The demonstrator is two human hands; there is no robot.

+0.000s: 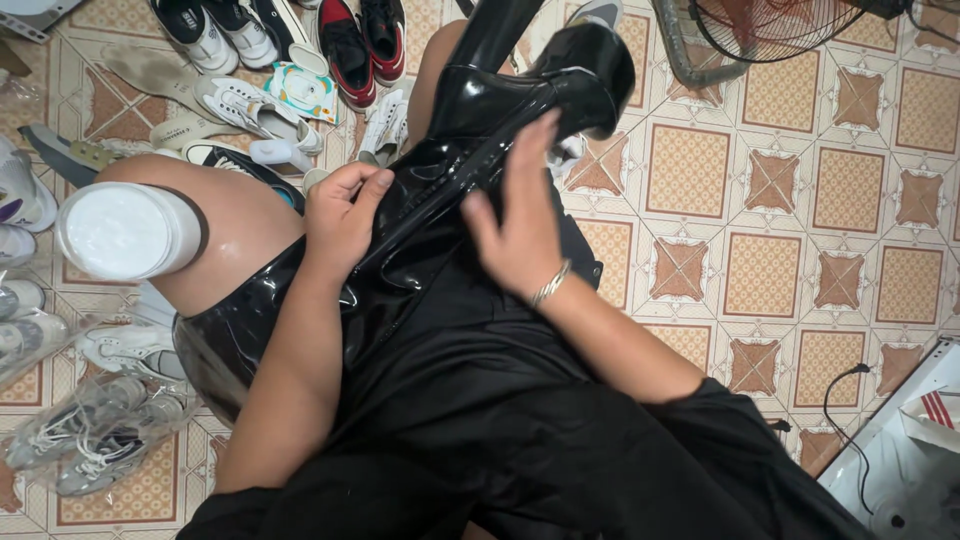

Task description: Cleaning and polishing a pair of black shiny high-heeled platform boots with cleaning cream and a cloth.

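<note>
A tall glossy black boot [470, 130] is lying across the person's lap, its heavy platform sole pointing away from the body toward the fan [770, 25]. The left hand [340, 215] is gripping the boot's shaft on its near-left side, fingers curled in and the thumb pressing against the shiny surface. The right hand [520, 225] is resting flat on the shaft just right of the left hand, fingers spread and stretched up toward the sole, not clenched; a bracelet [550, 283] is circling its wrist. The rest of the shaft is draping down left of the boot's middle, under the left forearm. A white tub [125, 230] is sitting left of the boot, beside the bare knee. Beyond the boot's left side, pale sneakers [250, 105], a red-and-black pair [362, 40] and a wipes pack [303, 92] are lying on the patterned tile floor [780, 200]. More sneakers in clear bags [95, 430] are lying well left of the boot, nearer the body.
</note>
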